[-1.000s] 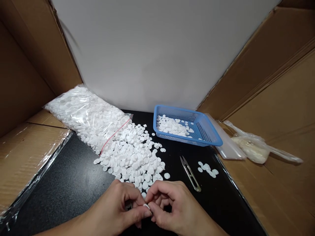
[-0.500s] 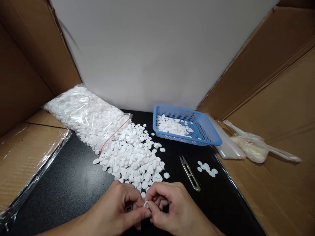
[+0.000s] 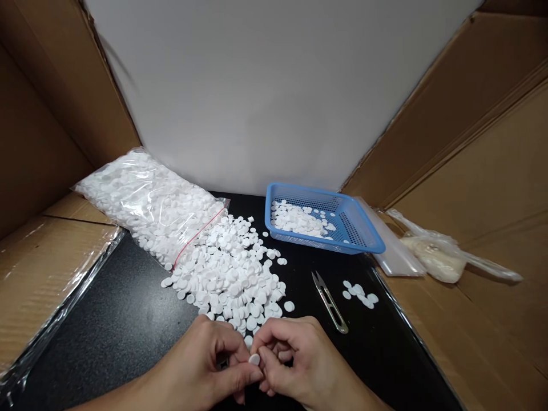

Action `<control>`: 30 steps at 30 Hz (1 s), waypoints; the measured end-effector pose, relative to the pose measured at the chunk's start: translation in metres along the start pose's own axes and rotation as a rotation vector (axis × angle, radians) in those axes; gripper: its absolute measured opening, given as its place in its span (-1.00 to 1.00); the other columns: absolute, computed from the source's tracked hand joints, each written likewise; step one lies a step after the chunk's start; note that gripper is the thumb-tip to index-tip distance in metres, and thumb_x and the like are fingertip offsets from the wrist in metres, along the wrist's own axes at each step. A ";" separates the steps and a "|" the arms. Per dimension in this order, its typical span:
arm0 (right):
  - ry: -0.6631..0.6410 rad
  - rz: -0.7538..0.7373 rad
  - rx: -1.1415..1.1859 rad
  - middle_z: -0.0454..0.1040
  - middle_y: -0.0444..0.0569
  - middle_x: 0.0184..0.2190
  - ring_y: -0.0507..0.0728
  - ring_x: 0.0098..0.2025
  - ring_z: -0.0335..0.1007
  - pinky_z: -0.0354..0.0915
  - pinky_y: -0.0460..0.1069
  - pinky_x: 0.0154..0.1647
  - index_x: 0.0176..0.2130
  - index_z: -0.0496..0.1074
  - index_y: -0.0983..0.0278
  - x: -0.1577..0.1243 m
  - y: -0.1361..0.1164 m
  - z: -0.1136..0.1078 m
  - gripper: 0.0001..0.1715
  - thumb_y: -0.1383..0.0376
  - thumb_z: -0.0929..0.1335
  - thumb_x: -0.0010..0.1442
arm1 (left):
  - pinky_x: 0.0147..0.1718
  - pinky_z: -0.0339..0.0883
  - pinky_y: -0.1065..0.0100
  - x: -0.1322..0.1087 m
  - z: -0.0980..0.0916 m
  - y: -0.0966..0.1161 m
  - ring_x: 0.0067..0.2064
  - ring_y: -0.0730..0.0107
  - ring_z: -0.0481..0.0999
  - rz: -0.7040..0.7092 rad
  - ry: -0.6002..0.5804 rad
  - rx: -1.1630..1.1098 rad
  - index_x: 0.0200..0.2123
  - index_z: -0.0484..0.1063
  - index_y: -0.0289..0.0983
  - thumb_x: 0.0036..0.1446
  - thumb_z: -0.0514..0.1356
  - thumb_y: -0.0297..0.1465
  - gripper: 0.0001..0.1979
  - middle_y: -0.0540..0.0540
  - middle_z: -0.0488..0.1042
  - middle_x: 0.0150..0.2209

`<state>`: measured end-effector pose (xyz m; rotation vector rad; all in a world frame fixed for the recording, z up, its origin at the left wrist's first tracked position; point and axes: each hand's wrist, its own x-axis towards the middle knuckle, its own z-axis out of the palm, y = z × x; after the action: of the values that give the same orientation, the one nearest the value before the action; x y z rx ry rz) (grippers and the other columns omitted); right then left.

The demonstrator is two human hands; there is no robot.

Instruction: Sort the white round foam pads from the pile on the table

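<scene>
Between the fingertips of both hands, low in the middle of the head view, is a small white disc (image 3: 254, 359) with its flat face showing. My left hand (image 3: 220, 359) pinches it from the left with thumb and fingers closed. My right hand (image 3: 291, 357) grips its right edge, fingers curled. Just beyond the hands a large pile of similar white discs (image 3: 233, 274) spreads over the black table (image 3: 145, 314). The pile reaches back to the mouth of a clear plastic bag (image 3: 149, 200) full of discs, with a red line along its opening.
A blue perforated basket (image 3: 363, 231) holding white discs stands at the back right. Thread snips (image 3: 329, 302) lie right of the pile, beside a small group of discs (image 3: 360, 294). Flat plastic bags (image 3: 398, 254) and a tied clear bag (image 3: 440, 260) rest farther right. Cardboard walls (image 3: 479, 160) flank the table.
The disc between my fingers has turned from nearly edge-on to showing its flat face. Both hands stay in almost the same place.
</scene>
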<state>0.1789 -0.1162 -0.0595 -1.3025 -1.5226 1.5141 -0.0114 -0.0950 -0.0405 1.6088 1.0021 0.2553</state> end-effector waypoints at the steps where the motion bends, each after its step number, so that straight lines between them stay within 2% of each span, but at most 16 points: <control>1: -0.007 0.029 0.014 0.42 -0.15 -0.60 0.03 -0.61 0.46 0.35 -0.15 -0.61 -0.46 0.44 0.28 0.000 -0.001 -0.001 -0.91 0.30 0.36 0.04 | -0.45 0.24 0.51 0.000 0.000 0.000 -0.46 0.47 0.51 0.003 0.001 -0.003 -0.48 0.60 -0.31 0.21 0.27 -0.25 -0.70 -0.03 0.61 -0.51; 5: -0.035 0.076 0.049 0.43 -0.14 -0.60 0.05 -0.58 0.47 0.39 -0.12 -0.55 -0.45 0.44 0.29 -0.001 -0.005 -0.001 -0.82 0.22 0.38 0.08 | -0.45 0.23 0.51 0.000 0.001 -0.003 -0.45 0.46 0.51 -0.012 0.009 -0.005 -0.47 0.59 -0.31 0.21 0.27 -0.25 -0.71 -0.02 0.61 -0.50; 8: -0.062 0.002 -0.008 0.46 -0.11 -0.55 0.04 -0.54 0.46 0.36 -0.11 -0.50 -0.45 0.46 0.29 -0.002 -0.010 -0.003 -0.80 0.21 0.38 0.12 | -0.43 0.23 0.50 0.001 0.002 -0.005 -0.45 0.46 0.51 -0.006 0.017 0.033 -0.49 0.59 -0.30 0.21 0.29 -0.22 -0.69 -0.01 0.60 -0.52; 10: -0.079 -0.068 -0.128 0.47 -0.13 -0.54 0.03 -0.52 0.43 0.31 -0.12 -0.49 -0.45 0.47 0.27 -0.003 -0.015 -0.011 -0.82 0.24 0.39 0.16 | -0.42 0.24 0.50 0.003 0.001 -0.006 -0.44 0.44 0.51 0.004 0.011 0.074 -0.49 0.59 -0.28 0.19 0.31 -0.20 -0.69 -0.01 0.59 -0.52; 12: -0.036 -0.120 -0.305 0.49 -0.13 -0.53 0.04 -0.49 0.42 0.27 -0.11 -0.46 -0.45 0.47 0.23 -0.005 -0.019 -0.031 -0.78 0.25 0.36 0.22 | -0.39 0.26 0.49 0.004 -0.001 -0.007 -0.39 0.42 0.53 0.035 0.007 0.137 -0.45 0.61 -0.26 0.17 0.34 -0.19 -0.73 -0.01 0.60 -0.47; 14: 0.147 -0.142 -0.531 0.51 -0.12 -0.51 0.08 -0.47 0.42 0.25 -0.07 -0.44 -0.44 0.45 0.20 -0.008 -0.020 -0.060 -0.74 0.22 0.32 0.27 | -0.34 0.27 0.47 0.005 -0.006 -0.009 -0.33 0.38 0.55 0.105 0.031 0.233 -0.36 0.61 -0.22 0.21 0.31 -0.20 -0.78 -0.02 0.61 -0.38; 15: 0.247 -0.112 -0.641 0.51 -0.11 -0.52 0.10 -0.49 0.42 0.22 -0.06 -0.45 -0.44 0.44 0.19 -0.010 -0.018 -0.077 -0.75 0.22 0.31 0.27 | -0.32 0.27 0.45 0.006 -0.009 -0.011 -0.29 0.36 0.55 0.149 0.050 0.297 -0.31 0.59 -0.21 0.26 0.26 -0.23 -0.80 -0.03 0.60 -0.34; 17: 0.343 0.019 -0.834 0.44 -0.12 -0.63 0.11 -0.56 0.35 0.10 -0.04 -0.55 -0.53 0.36 0.18 -0.014 -0.010 -0.108 -0.72 0.25 0.31 0.21 | -0.30 0.25 0.41 0.007 -0.014 -0.015 -0.27 0.33 0.55 0.218 0.091 0.437 -0.19 0.55 -0.17 0.35 0.14 -0.32 -0.83 -0.05 0.57 -0.28; 19: 0.337 0.148 -0.948 0.38 -0.13 -0.69 0.10 -0.62 0.28 0.01 -0.04 -0.60 -0.60 0.26 0.17 -0.016 0.001 -0.132 -0.65 0.28 0.31 0.19 | -0.36 0.22 0.39 0.008 -0.019 -0.020 -0.30 0.33 0.52 0.236 0.125 0.570 -0.12 0.51 -0.13 0.36 0.07 -0.41 -0.79 -0.05 0.53 -0.24; 21: 0.333 0.220 -0.983 0.37 -0.14 -0.69 0.10 -0.64 0.27 -0.03 -0.05 -0.61 -0.60 0.22 0.17 -0.017 0.011 -0.145 -0.67 0.34 0.33 0.15 | -0.40 0.18 0.39 0.008 -0.024 -0.022 -0.35 0.34 0.50 0.211 0.144 0.650 -0.06 0.49 -0.08 0.32 0.07 -0.44 -0.75 -0.04 0.48 -0.21; 24: 0.387 0.236 -1.008 0.38 -0.14 -0.67 0.11 -0.64 0.28 -0.03 -0.05 -0.61 -0.54 0.25 0.16 -0.016 0.016 -0.149 -0.74 0.37 0.32 0.15 | -0.40 0.20 0.39 0.008 -0.032 -0.022 -0.34 0.34 0.51 0.164 0.130 0.650 0.00 0.47 -0.06 0.27 0.11 -0.44 -0.71 -0.04 0.46 -0.16; 27: 0.405 0.111 -0.963 0.48 -0.09 -0.54 0.14 -0.55 0.38 0.15 -0.03 -0.53 -0.42 0.35 0.16 -0.012 0.007 -0.132 -0.79 0.34 0.25 0.25 | -0.35 0.24 0.40 0.007 -0.041 -0.018 -0.30 0.32 0.54 0.130 0.099 0.602 0.00 0.49 -0.08 0.27 0.12 -0.43 -0.72 -0.05 0.46 -0.17; 28: 0.355 0.049 -0.910 0.52 -0.08 -0.47 0.15 -0.47 0.43 0.23 -0.02 -0.46 -0.38 0.37 0.16 -0.010 0.003 -0.123 -0.78 0.34 0.23 0.29 | -0.34 0.24 0.41 0.007 -0.043 -0.016 -0.29 0.32 0.54 0.127 0.089 0.588 0.00 0.49 -0.08 0.29 0.11 -0.43 -0.72 -0.05 0.47 -0.16; 30: 0.130 -0.018 -0.797 0.55 -0.08 -0.36 0.15 -0.34 0.48 0.30 -0.03 -0.33 -0.32 0.41 0.15 -0.007 -0.005 -0.098 -0.82 0.33 0.26 0.31 | -0.33 0.25 0.41 0.007 -0.047 -0.014 -0.27 0.33 0.55 0.133 0.072 0.570 0.01 0.50 -0.07 0.33 0.06 -0.44 -0.70 -0.06 0.49 -0.15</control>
<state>0.2706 -0.0873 -0.0386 -1.7520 -2.1356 0.7814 -0.0441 -0.0580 -0.0407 2.2003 1.0841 0.1207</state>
